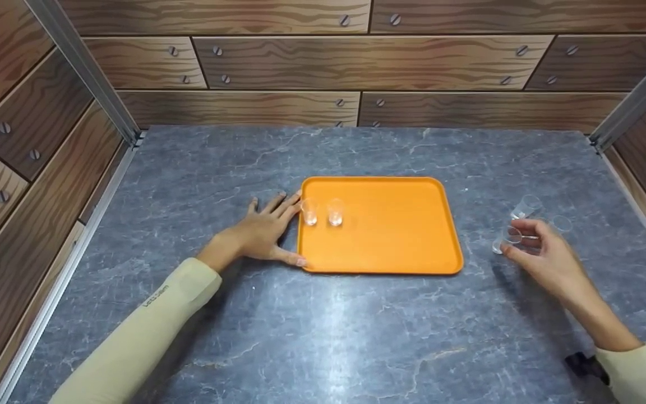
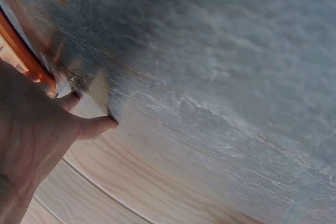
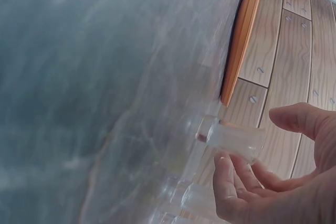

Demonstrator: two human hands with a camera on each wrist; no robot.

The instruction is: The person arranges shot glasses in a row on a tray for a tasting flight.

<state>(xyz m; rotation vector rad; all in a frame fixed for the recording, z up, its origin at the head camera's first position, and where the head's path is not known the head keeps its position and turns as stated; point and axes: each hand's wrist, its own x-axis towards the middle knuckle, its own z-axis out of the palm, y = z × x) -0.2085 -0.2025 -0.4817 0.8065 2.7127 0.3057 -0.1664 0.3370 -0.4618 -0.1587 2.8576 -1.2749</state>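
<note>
My left hand lies with spread fingers at the left edge of an orange tray, the thumb touching its near corner. Two clear shot glasses stand side by side on the tray's left part, one by the edge and the other just right of it. Off the tray to the right, my right hand reaches around another shot glass standing on the table. In the right wrist view the thumb is apart from this glass, while the fingertips lie close beside it; contact is hard to tell.
Behind the right hand are two more clear glasses, one farther back and one partly hidden by the hand. The grey marbled table is bounded by wood-patterned walls and metal corner posts.
</note>
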